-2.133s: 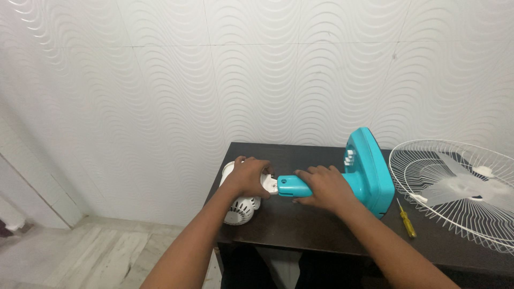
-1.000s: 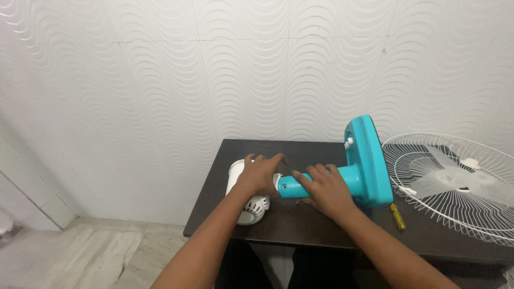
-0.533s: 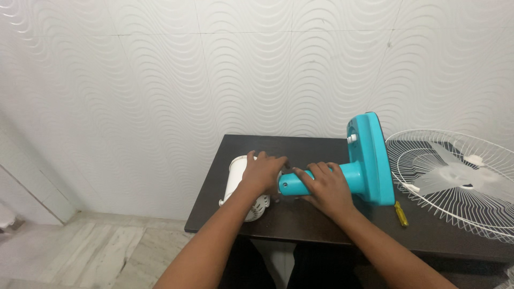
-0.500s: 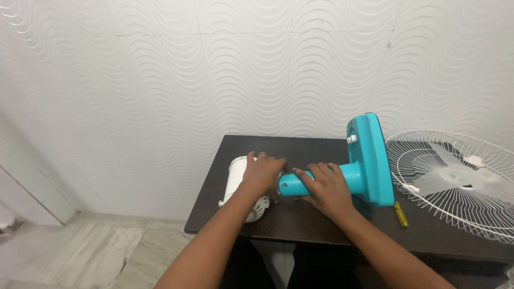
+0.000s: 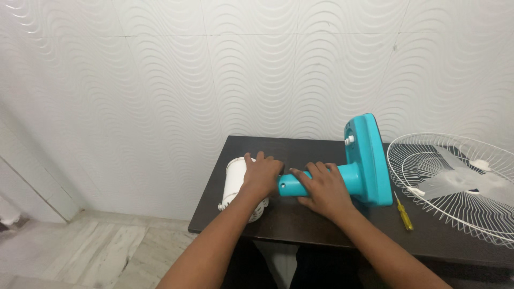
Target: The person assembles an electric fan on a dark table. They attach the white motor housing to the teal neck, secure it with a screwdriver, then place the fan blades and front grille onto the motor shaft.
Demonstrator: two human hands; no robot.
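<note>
Left hand [image 5: 261, 175] is cupped over the white motor housing [image 5: 234, 183], fingers wrapped round its top, firm hold. Right hand [image 5: 323, 188] lies over the teal stand neck [image 5: 300, 183], fingers curled partway round it, palm down, pressing it to the table [image 5: 300, 227]. Both parts lie on their sides near the table's left front edge, housing end touching the neck end where the two hands meet; joint itself hidden under the fingers, can't tell if seated. Teal base [image 5: 369, 160] stands on edge at the far end of the neck. Handling, my read: hard plastic all round, stiff, smooth so a bit slippery; base prob the heavy end, housing has motor weight inside. Vent slots on the housing look like the weak spot, so grip the solid shell and the neck, not the slots. Wire fan guard [image 5: 455, 187] w/ pale blade [image 5: 460, 182] inside lies flat at right, well apart; thin wire, would bend easily. Yellow-handled screwdriver [image 5: 403, 213] lies just beside the base. Table is dark wood-look, smooth, set against a white wavy-textured tile wall [image 5: 160, 80]; pale marble-pattern floor [image 5: 96, 251] at left.
</note>
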